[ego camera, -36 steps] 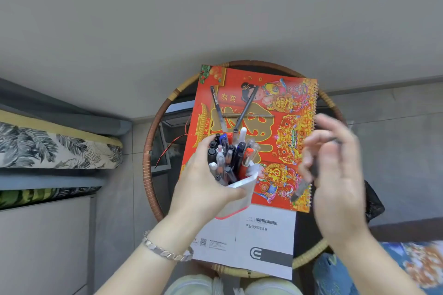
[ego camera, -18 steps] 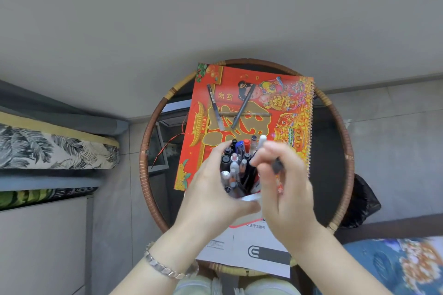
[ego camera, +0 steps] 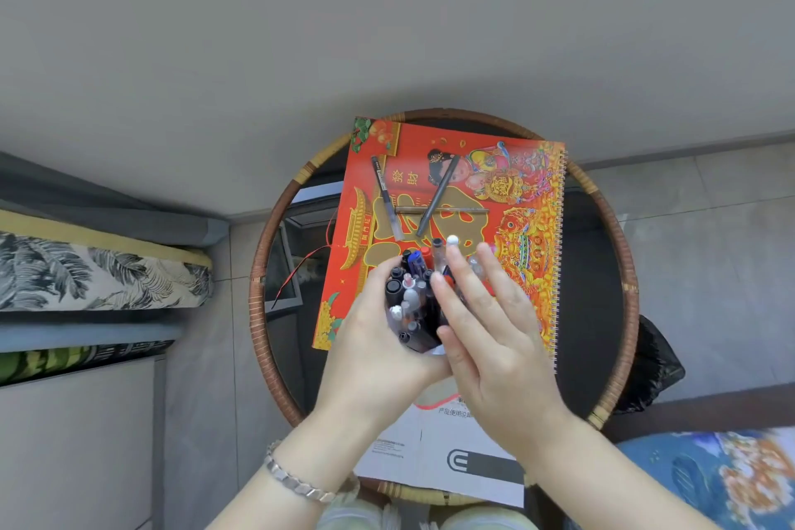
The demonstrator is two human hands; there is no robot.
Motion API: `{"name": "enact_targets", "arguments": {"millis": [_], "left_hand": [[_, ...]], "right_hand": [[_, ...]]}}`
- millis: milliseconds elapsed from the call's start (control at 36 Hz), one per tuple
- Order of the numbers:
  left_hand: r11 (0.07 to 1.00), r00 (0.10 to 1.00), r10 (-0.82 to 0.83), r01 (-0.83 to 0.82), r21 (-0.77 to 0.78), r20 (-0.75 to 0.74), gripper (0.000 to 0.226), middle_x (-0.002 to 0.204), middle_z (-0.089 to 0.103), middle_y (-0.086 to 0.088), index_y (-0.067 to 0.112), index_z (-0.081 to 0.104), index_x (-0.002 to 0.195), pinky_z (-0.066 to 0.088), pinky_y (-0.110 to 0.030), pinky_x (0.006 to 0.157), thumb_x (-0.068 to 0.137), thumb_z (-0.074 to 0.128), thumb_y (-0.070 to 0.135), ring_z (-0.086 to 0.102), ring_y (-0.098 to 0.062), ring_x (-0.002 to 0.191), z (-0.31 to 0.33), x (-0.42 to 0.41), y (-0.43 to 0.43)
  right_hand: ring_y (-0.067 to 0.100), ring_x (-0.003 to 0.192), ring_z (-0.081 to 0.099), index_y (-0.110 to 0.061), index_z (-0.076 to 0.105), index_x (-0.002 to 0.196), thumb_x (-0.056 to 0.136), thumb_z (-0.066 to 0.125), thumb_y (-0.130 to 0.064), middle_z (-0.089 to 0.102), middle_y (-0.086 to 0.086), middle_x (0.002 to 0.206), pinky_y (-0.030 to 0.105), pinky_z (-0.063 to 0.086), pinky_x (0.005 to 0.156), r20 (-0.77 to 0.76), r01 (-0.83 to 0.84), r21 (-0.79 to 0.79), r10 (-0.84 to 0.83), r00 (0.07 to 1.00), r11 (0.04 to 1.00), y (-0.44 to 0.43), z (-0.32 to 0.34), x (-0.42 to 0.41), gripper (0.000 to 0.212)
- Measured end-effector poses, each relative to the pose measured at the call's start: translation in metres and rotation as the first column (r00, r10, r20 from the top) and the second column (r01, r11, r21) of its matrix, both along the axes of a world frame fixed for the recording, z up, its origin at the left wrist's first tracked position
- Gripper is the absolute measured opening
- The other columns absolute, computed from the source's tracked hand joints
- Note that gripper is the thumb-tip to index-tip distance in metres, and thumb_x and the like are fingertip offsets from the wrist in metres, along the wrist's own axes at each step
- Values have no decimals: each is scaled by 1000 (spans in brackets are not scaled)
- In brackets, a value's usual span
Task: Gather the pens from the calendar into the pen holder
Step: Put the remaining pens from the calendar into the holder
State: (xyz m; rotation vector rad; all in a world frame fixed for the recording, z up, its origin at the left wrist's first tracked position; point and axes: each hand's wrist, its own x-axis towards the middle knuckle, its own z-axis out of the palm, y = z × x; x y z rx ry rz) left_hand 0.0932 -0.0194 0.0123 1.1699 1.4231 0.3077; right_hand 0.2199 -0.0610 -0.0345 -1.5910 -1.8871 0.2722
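A red and gold spiral-bound calendar (ego camera: 529, 271) lies on a round table. Three pens rest on its upper part: a clear-barrelled pen (ego camera: 386, 198) at the left, a dark grey pen (ego camera: 438, 196) leaning across it, and a brownish pen (ego camera: 456, 210) lying level beneath them. My left hand (ego camera: 374, 353) is wrapped around the pen holder (ego camera: 415, 306), which is packed with several pens and mostly hidden by my fingers. My right hand (ego camera: 494, 340) is flat and spread beside the holder's right side, fingers apart, holding nothing.
The round table has a woven rattan rim (ego camera: 258, 284) and a dark glass top. A white instruction sheet (ego camera: 434, 448) lies at the near edge. A leaf-patterned cushion (ego camera: 86, 275) is at the left, a black bag (ego camera: 654, 366) at the right.
My right hand carried a dark pen from the calendar's right side to the holder and let it go; it now hovers spread. The holder has shifted slightly up the calendar.
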Motion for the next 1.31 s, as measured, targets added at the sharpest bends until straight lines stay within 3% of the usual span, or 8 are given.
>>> {"name": "enact_targets", "arguments": {"millis": [167,278,444,667,889,972,1083,1306], "left_hand": [[1000,989,17,-14,21,-144,69,90,64,32,56,42,97,44,-2,66,55,88,26,58,22,78,-17,-12,22],[999,972,23,-11,53,-233,81,114,61,22,60,38,111,51,-31,84,50,86,36,61,-1,100,-26,-23,36],[995,972,73,-56,83,-223,76,100,60,32,64,38,95,46,-21,72,53,86,23,59,12,89,-37,-41,53],[991,977,120,-107,81,-178,69,94,58,42,60,42,93,45,-17,67,54,86,24,57,20,83,-41,-46,59],[995,980,103,-98,36,-169,69,98,61,32,63,39,92,44,-16,65,52,86,32,54,25,82,-34,-35,57],[996,983,90,-85,34,-162,72,98,62,30,68,38,88,47,-21,69,52,87,29,56,24,80,-26,-29,53],[998,987,67,-66,16,-149,71,102,64,27,71,37,89,51,-27,80,41,82,44,61,15,83,-13,-19,46],[997,996,8,-1,78,-90,67,92,63,36,73,39,86,49,-21,74,42,79,43,60,19,81,9,-4,25]], "right_hand": [[18,112,50,-3,67,109,97,42,-26,66,10,111,18,32,103,-272,-31,-140,-8,962,990,55,-7,24,36],[32,122,48,-8,61,121,83,53,5,58,17,125,45,39,105,89,77,-384,-46,995,920,110,-48,44,41],[32,142,16,-12,35,140,89,48,-2,27,15,151,47,12,115,505,34,-590,335,796,807,164,-101,47,54],[30,123,43,-7,39,129,94,42,-5,48,12,132,36,36,97,563,7,-675,509,651,738,173,-124,38,36],[18,57,42,-11,40,100,94,39,-12,44,8,80,31,32,50,20,63,-835,-83,996,546,137,-98,55,6],[17,62,54,-9,40,112,100,32,-14,50,7,78,29,45,57,-264,19,-860,-476,839,510,119,-60,58,16],[19,74,64,-7,45,111,100,36,-11,51,7,78,29,53,68,-556,-206,-831,-786,269,517,91,2,60,15],[14,86,71,-41,63,88,60,67,-68,73,-2,79,29,56,82,-746,-26,-568,-502,437,823,33,69,54,39]]}}
